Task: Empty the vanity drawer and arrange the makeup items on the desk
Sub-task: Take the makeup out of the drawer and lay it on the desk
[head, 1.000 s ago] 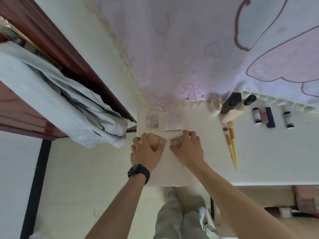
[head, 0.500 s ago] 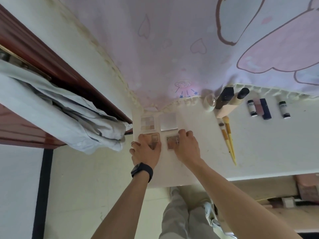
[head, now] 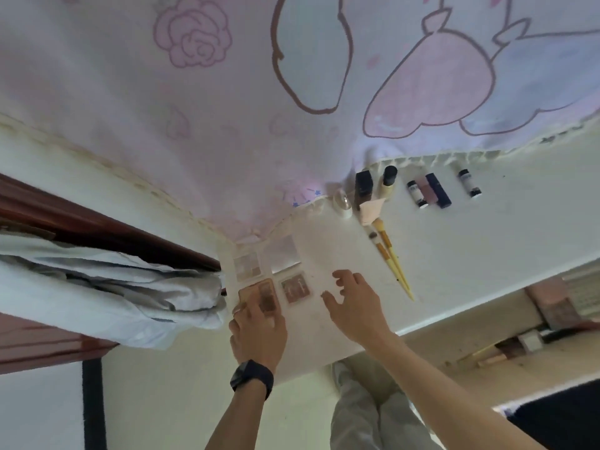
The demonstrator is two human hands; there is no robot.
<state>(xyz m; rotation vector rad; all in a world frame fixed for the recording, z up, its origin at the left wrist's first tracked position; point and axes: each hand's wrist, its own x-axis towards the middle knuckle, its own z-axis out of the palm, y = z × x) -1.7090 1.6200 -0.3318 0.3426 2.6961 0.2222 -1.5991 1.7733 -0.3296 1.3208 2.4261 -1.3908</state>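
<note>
- Brown-toned palette (head: 259, 293) lies at the left end of the tabletop (head: 487, 254), just beside a second palette (head: 295, 287).
- Left hand (head: 256, 332) rests flat fingers on it (no grip evident); right hand (head: 354, 303) hovers spread, empty.
- Recommended: slide it square to its neighbours, edges parallel, no overlap.

A white desk (head: 470, 254) carries brown-toned palettes (head: 259, 298) and yellow-handled brushes (head: 394, 261) beneath a pink cartoon-printed cloth (head: 292, 92).
</note>
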